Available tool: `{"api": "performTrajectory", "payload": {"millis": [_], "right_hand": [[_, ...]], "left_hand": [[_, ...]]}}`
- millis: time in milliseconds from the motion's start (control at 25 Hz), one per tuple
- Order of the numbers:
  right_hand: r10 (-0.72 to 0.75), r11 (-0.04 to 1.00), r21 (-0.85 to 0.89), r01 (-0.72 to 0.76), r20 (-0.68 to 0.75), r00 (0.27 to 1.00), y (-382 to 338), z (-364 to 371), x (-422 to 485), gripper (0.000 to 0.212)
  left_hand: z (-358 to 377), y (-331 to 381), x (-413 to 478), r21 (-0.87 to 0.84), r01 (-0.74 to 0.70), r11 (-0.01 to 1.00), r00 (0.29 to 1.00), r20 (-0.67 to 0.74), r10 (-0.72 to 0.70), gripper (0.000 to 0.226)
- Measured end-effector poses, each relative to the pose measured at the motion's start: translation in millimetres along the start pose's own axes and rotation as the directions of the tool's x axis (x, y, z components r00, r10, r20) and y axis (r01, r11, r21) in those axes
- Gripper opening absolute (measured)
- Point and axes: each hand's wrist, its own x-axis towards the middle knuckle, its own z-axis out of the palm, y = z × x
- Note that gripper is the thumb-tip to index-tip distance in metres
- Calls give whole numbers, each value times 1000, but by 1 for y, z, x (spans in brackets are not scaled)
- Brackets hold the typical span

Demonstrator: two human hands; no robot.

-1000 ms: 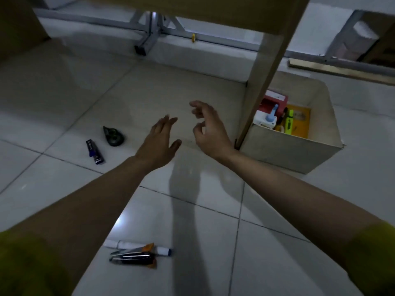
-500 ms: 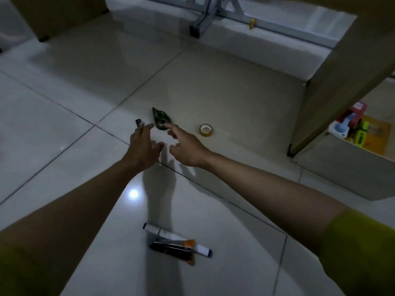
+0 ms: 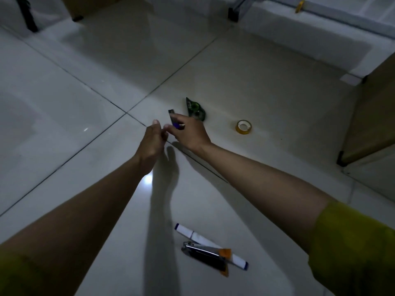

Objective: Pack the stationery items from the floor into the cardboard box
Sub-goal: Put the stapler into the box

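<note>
On the tiled floor, my right hand (image 3: 188,131) pinches a small black and blue stick-shaped item (image 3: 173,120) by its near end. My left hand (image 3: 152,139) hovers right beside it with fingers extended and nothing in it. Just beyond my right hand lies a green correction tape dispenser (image 3: 195,108), and right of that a yellow tape roll (image 3: 243,127). Close to me lie a white marker (image 3: 192,233) and a black clip-like tool (image 3: 203,254) with an orange part. The cardboard box (image 3: 376,174) shows only as a wall at the right edge; its inside is out of view.
A raised cardboard flap (image 3: 372,107) stands at the right above the box. A metal frame leg (image 3: 235,13) and a pale ledge run along the back. A dark post (image 3: 26,13) is at the far left.
The view has swung left, taking the box's contents out of sight. Both hands reached to the black and blue item, and my right hand has taken hold of it.
</note>
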Motion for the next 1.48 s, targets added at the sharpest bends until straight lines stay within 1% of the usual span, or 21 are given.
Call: {"api": "performTrajectory", "payload": {"millis": [80,160,280,320,360,440,480,520,600,640,720,800,880,960,1000,1080,1200,1280,1360,1400,1480], "right_hand": [[34,999,5,-34,-79,996,0,3,6,33],[97,993,74,-88,-126,987,1,1,7,23],[226,938,293,-184,-118,967,2,-2,-4,24],[251,924,326,-201,-120,960,3,-1,-8,22],[270,909,356,-215,-112,956,4,-1,-12,21],[285,853,468,-230,-49,957,3,-3,-22,19],[270,826,518,-223,-16,963,1,-5,-27,18],[237,827,526,-197,-9,971,1,-8,-31,18],[140,903,416,-106,-52,989,4,-19,-36,19],[83,949,311,-51,-90,992,7,-27,-37,20],[-33,999,-12,31,-197,980,18,-47,-34,24],[-68,938,-345,-24,-254,965,35,-68,-27,34],[31,855,-498,-143,-227,973,54,-89,-21,49],[172,813,-538,-221,-140,975,67,-103,-21,60],[207,804,-545,-237,-116,971,71,-107,-22,63],[199,790,-564,-240,-134,971,73,-110,-24,62],[126,725,-648,-234,-210,970,72,-112,-26,59],[185,699,-657,-283,-216,959,74,-118,-27,59],[279,714,-609,-344,-203,939,78,-121,-28,58],[287,729,-592,-342,-189,939,81,-122,-29,56],[229,773,-572,-273,-149,962,89,-122,-30,54]], "left_hand": [[-1,2,-2,-40,21,999,1000,6,-21,54],[-2,3,0,-127,80,989,997,-10,-82,62],[2,6,1,-236,121,964,991,-31,-132,65],[3,7,2,-260,135,956,989,-25,-146,65],[6,7,2,-299,153,942,986,-24,-167,63],[11,8,5,-402,190,896,974,-35,-223,51],[15,9,6,-421,194,886,969,-57,-239,43],[19,11,6,-396,185,899,968,-83,-236,36],[28,18,2,-363,137,922,972,-128,-195,29],[32,21,-1,-383,126,915,975,-124,-186,26],[36,27,-3,-448,137,884,980,-68,-186,21],[38,28,-4,-450,164,878,981,-22,-194,22],[39,29,-6,-408,187,894,980,13,-199,26],[40,28,-10,-362,192,912,981,49,-187,23],[41,28,-11,-343,194,919,981,61,-184,23],[44,29,-14,-315,205,927,979,80,-189,25],[49,30,-17,-316,222,922,975,98,-201,26],[52,31,-18,-319,227,920,973,112,-201,25],[55,32,-19,-318,226,921,973,122,-196,26],[57,32,-20,-322,228,919,972,125,-198,26],[59,34,-21,-328,239,914,969,134,-206,27]]}}
